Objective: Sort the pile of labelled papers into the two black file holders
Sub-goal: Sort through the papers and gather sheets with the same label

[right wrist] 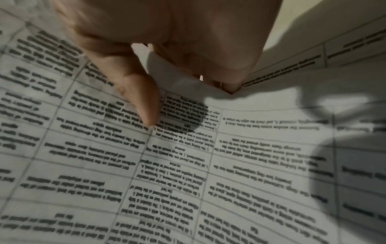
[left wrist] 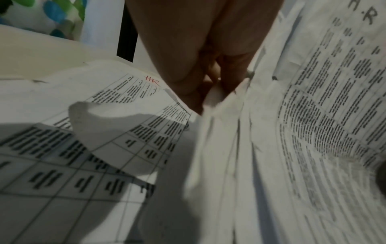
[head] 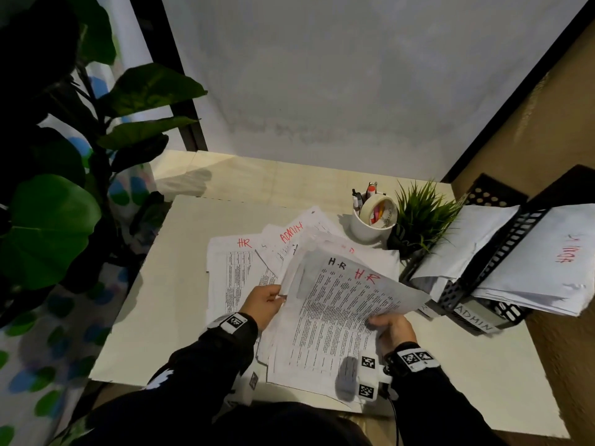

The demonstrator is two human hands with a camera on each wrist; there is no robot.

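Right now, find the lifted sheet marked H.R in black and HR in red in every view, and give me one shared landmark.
Head: the lifted sheet is at centre, raised over the pile, the left hand and right hand holding its edges.
Left wrist: it fills the right side; the black R shows at top right.
Right wrist: its printed table fills most of the picture.
Shared landmark: its gridded black text.

Top HR sheet [head: 341, 304]: printed table text, "H.R" in black and "HR" in red, its far end lifted off the pile of papers [head: 254, 262]. Pile: loosely fanned, sheets marked HR and ADMIN in red. Right of pile, two black file holders [head: 502, 252], perforated, tilted, both holding white sheets; nearer label reads ADMIN.
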